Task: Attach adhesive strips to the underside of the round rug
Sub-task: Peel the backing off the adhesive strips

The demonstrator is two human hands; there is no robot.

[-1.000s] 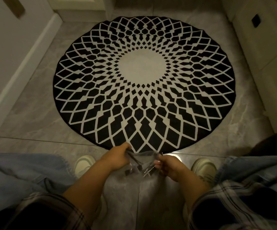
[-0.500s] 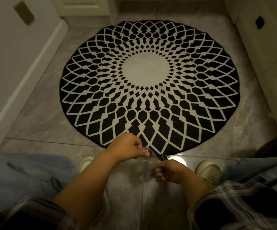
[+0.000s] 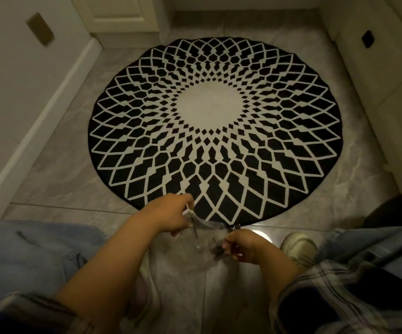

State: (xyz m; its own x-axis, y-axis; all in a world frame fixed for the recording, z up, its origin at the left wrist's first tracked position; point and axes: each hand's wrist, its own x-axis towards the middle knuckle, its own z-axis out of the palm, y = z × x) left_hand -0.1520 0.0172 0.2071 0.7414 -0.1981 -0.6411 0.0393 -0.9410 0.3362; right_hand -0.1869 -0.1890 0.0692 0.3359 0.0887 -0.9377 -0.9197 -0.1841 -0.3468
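head view, the only one you've got: the round rug (image 3: pixel 214 131) lies flat on the grey tile floor (image 3: pixel 57 179), pattern side up, its near edge just past your hands. so the underside isn't showing anywhere yet, and that's the side the strips have to go on.

your left hand (image 3: pixel 171 216) pinches the top of a clear plastic packet (image 3: pixel 201 233), fingers curled on it. your right hand (image 3: pixel 242 245) grips the lower end, where some dark bits show through the film. probably the adhesive strips (image 3: pixel 217 250), but it's too dim and blurry to be sure. you look to be pulling the packet open between both hands, low over the floor and close to the rug's edge.

stuff that could go wrong from here, just my guess:

- yank too hard and the film could rip all at once, so the pieces scatter across the tile. dark bits on a black rug in this light would be a pain to find.
- if any backing peels off in the tussle, strips could stick to each other or to your fingers.
- stick them on before you flip the rug and they end up on the patterned face.
- your shoe (image 3: pixel 299 248) sits near the rug edge, so folding that side over may catch on it.

i'd open it slow, then fold the near edge toward the middle.
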